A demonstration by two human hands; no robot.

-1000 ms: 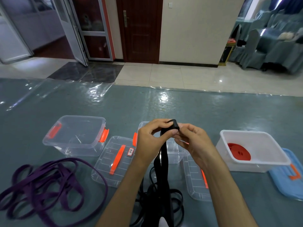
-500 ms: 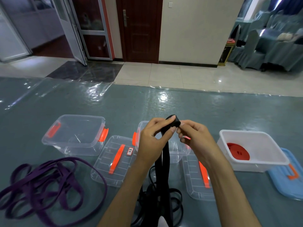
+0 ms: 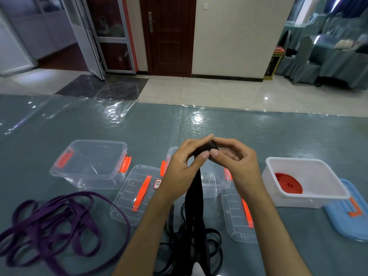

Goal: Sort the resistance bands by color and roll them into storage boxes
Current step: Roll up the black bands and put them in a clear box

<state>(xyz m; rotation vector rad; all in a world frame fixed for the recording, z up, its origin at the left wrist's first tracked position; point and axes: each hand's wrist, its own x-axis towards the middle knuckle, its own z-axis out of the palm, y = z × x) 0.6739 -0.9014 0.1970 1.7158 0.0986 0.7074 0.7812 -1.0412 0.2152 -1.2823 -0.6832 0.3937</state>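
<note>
Left hand (image 3: 184, 166) and right hand (image 3: 234, 162) raised together above the table (image 3: 199, 126), fingertips meeting. Both curled and pinching a small tight roll (image 3: 209, 147) at the top end of one black band (image 3: 196, 196): left thumb and forefinger on its near and left side, right thumb and fingers on its right side. Nothing else held.

From the roll, straight down toward the body: the unrolled length of the band, hanging almost vertical between the two forearms, so long axis from the hands to the near table edge. At the bottom, joined to a loose heap of black bands (image 3: 191, 242) on the table. Most of the length not yet wound, so rolling judged to be at its beginning.

Just behind the hands, partly hidden by them, an open clear box (image 3: 211, 188) with orange latches; probably the place for the finished black roll, only a short reach forward and down. Both hands about equally near to it.

Further out: on the left another open clear box (image 3: 88, 164), apparently with no band inside, and between the two boxes a clear lid (image 3: 137, 194); a second clear lid (image 3: 239, 216) under the right forearm. Far left, purple bands (image 3: 55, 226) tangled on the table. Far right, white box (image 3: 304, 182) with a rolled red band (image 3: 288, 183) inside, beside a blue lid (image 3: 350, 212).
</note>
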